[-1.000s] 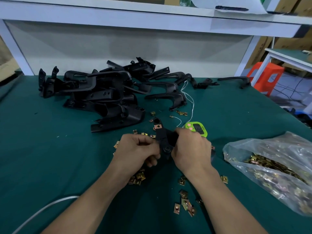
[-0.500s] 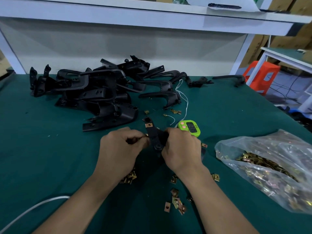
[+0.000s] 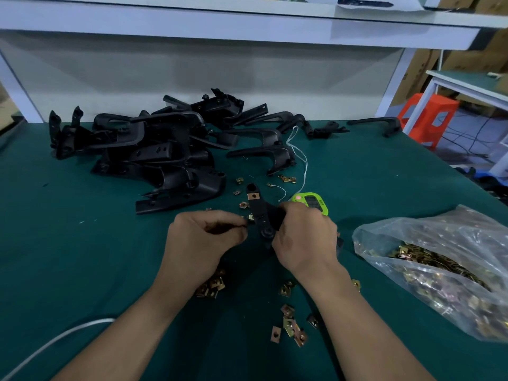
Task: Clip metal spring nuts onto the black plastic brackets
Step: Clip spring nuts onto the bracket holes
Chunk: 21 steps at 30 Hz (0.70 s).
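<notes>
Right hand (image 3: 303, 243) fingers wrapped round bracket (image 3: 265, 215), one spring nut (image 3: 253, 196) clipped on its far end; left hand (image 3: 203, 240) pinching seemingly a second nut (image 3: 250, 216); far bracket pile (image 3: 154, 155) looks undone.

Green bench (image 3: 68, 257) w/ blk bracket pile (image 3: 154, 155), loose spring nuts (image 3: 288, 325), nut bag (image 3: 453, 270), green timer (image 3: 313, 202), white cable (image 3: 55, 345).

Ahead of me a lime-green counter (image 3: 312, 202) sits on the green tabletop (image 3: 82, 257), white string (image 3: 301, 158) just behind, orange stool (image 3: 428, 116) far right.
</notes>
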Tool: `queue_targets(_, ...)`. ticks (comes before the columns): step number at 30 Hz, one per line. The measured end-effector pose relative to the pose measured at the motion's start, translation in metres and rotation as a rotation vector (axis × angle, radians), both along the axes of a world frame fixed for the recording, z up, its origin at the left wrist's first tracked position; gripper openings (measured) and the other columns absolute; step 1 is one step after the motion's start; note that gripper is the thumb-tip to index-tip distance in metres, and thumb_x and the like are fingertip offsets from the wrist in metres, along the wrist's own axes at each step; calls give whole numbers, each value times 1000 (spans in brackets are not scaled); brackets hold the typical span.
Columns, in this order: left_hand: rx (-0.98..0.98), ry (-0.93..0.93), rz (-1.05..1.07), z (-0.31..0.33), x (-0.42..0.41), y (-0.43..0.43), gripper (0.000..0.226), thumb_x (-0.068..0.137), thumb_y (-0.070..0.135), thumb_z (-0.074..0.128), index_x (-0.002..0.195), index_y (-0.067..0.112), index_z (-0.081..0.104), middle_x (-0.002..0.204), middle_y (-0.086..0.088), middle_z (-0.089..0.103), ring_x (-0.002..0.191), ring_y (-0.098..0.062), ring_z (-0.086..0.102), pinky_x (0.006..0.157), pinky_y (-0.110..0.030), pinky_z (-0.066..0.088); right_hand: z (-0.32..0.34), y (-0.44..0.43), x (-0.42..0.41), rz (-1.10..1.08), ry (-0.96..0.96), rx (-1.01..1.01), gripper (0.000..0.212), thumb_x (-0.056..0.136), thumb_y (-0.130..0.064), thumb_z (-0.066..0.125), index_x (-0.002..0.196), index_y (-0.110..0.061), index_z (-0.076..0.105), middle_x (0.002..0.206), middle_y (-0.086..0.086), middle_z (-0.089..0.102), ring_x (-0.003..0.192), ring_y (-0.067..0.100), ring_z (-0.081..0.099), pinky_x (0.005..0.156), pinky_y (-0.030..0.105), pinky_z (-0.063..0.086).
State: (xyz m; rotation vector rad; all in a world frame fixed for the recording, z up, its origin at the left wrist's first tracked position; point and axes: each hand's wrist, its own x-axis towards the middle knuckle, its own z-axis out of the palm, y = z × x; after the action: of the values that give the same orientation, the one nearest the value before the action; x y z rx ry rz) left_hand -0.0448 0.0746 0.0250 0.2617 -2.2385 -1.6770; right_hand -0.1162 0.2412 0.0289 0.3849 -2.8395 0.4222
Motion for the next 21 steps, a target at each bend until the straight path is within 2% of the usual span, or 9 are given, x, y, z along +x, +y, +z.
queue_targets(2,101,10,-17,1,-1,0,18,75,23,87,84,38,82,82,6,79,80,-17,76,79,-33,61,1,0,1,-10,13,-5,11,77,-15,62,85,-22,60,61,-10,33,59,24,38,55,30,29)
queue_targets(4,165,10,-40,2,-2,0,19,81,21,84,88,38,82,85,5,79,80,-11,75,75,-23,58,2,-1,2,-11,23,-12,13,76,-15,64,86,-23,60,62,-10,31,59,24,38,58,30,32)
queue_targets(6,182,-9,-65,3,-2,2,17,90,19,76,89,35,82,79,-2,78,70,-10,71,67,-19,54,2,-2,2,-12,27,-6,13,75,-16,65,86,-23,60,60,-10,31,58,24,37,57,31,31)
queue_targets(9,250,-40,-123,7,0,7,25,98,18,64,78,15,79,71,-8,72,58,-17,67,54,-22,52,1,-2,2,-8,29,8,14,75,-16,64,86,-23,60,58,-9,34,56,23,35,54,31,29)
queue_targets(11,306,-64,-155,10,2,10,32,99,18,62,70,9,75,68,-10,70,54,-19,65,51,-22,51,1,-3,2,-8,31,21,14,75,-17,65,86,-24,59,58,-10,35,55,23,35,54,31,28)
queue_targets(16,446,-144,-184,15,4,14,33,97,24,64,69,9,72,66,-10,67,51,-16,62,47,-21,48,4,-5,5,-38,51,66,17,74,-14,66,85,-25,59,61,-10,32,64,26,49,56,30,29)
queue_targets(18,478,-164,-191,16,4,13,32,94,29,65,72,8,72,65,-8,67,51,-15,61,47,-21,48,7,-5,6,-63,85,74,23,71,-12,68,86,-27,60,64,-9,33,68,24,45,55,30,28)
queue_targets(21,475,-164,-213,18,6,14,29,83,38,69,66,16,75,65,-7,67,50,-15,61,46,-21,48,9,-6,7,-72,137,106,27,68,-8,68,79,-28,54,67,-7,42,68,22,38,50,31,16)
